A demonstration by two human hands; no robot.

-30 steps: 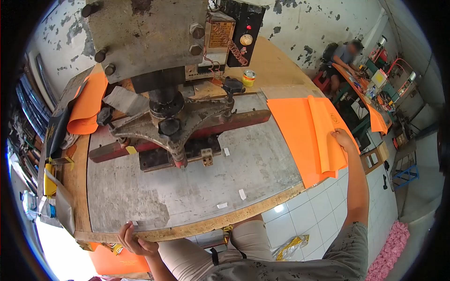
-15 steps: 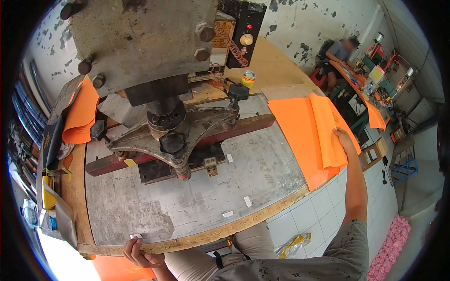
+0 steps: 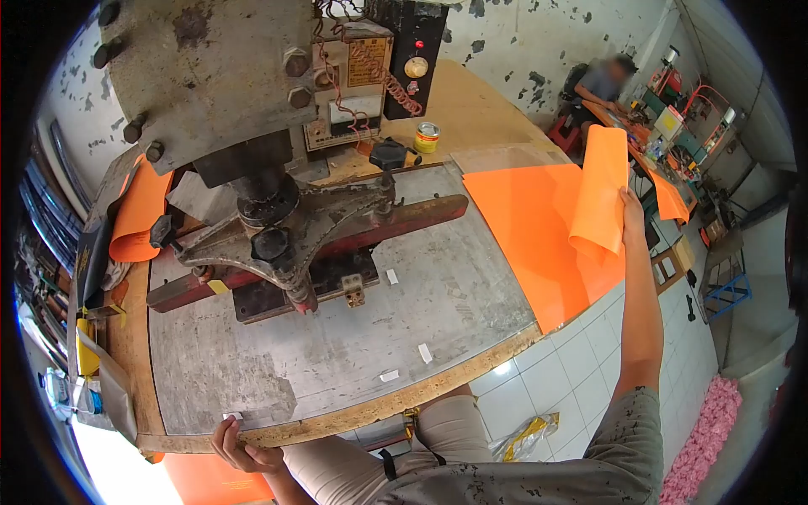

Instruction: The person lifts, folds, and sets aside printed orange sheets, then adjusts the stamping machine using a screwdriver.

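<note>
The right hand [image 3: 633,220] is holding a sheet [image 3: 601,189] that squeezing could crease, the half-open left hand [image 3: 244,450] touching the table [image 3: 353,419].

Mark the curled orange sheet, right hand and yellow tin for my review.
Curled orange sheet [image 3: 602,187]: head view, middle of its curl.
Right hand [image 3: 633,216]: head view, middle of the hand.
Yellow tin [image 3: 427,141]: head view, its side.

Press [image 3: 273,206] over plate [image 3: 438,295] on counter [image 3: 484,105]. Flat sheet [image 3: 522,219] at counter's right end; upper sheet [image 3: 599,194] above its right part, right grip [image 3: 633,217] on that one's right edge. Left grip [image 3: 240,446] at counter's front-left edge. Tin [image 3: 427,138], control box [image 3: 412,50] behind plate; rolled sheet [image 3: 141,215] rear left.
</note>
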